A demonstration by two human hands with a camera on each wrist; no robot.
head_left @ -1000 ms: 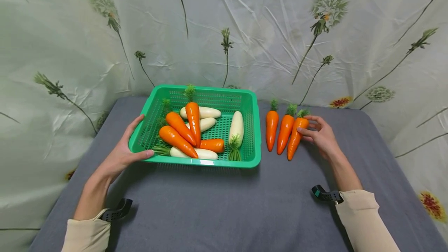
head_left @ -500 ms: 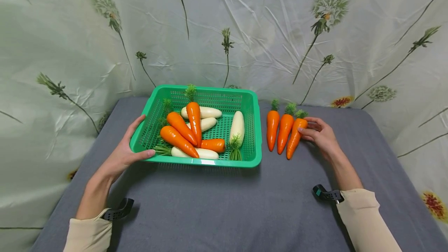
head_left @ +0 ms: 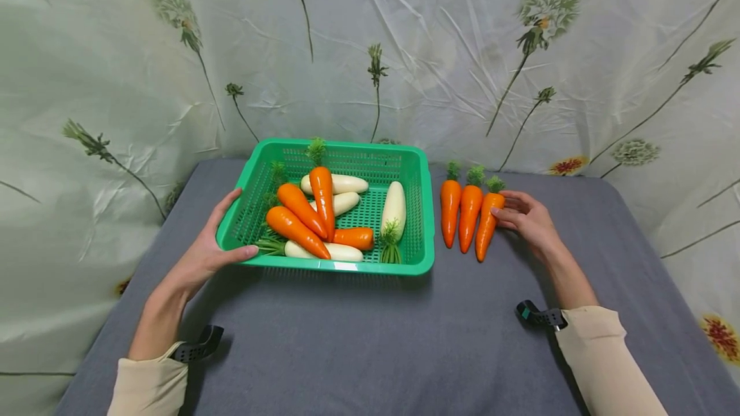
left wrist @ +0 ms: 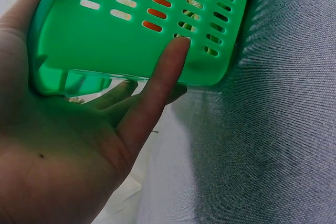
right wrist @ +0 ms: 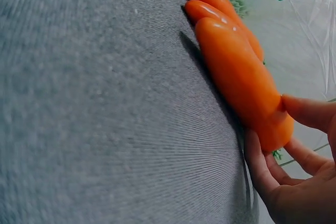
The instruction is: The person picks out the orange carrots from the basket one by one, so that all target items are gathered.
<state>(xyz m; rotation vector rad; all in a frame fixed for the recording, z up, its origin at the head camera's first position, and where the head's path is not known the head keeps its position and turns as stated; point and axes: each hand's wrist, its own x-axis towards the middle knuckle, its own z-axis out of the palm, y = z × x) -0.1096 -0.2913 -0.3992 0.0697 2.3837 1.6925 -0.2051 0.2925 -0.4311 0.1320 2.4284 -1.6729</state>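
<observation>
My left hand (head_left: 202, 255) holds the left front corner of a green plastic basket (head_left: 341, 265), with the thumb over the rim. In the left wrist view, fingers (left wrist: 152, 98) press the basket's slotted outer wall (left wrist: 105, 40). Orange carrots (head_left: 322, 201) and white radishes (head_left: 394, 204) lie in the basket, several of each. Three carrots lie side by side on the cloth to its right, tips toward me. My right hand (head_left: 528, 222) pinches the rightmost carrot (head_left: 489, 226) near its leafy end, thumb on top. In the right wrist view, this carrot (right wrist: 241, 82) rests on the cloth.
Grey cloth (head_left: 370, 339) covers the table. A pale curtain (head_left: 416, 50) printed with dandelions hangs behind the table's far edge and along its sides. The left carrot (head_left: 450, 210) of the row lies close to the basket's right wall, the middle carrot (head_left: 470, 217) beside it.
The rightmost carrot's leafy end has shifted slightly left with my right hand, and the middle carrot's top has swung left too. The row lies closer together. My left hand keeps its hold on the basket.
</observation>
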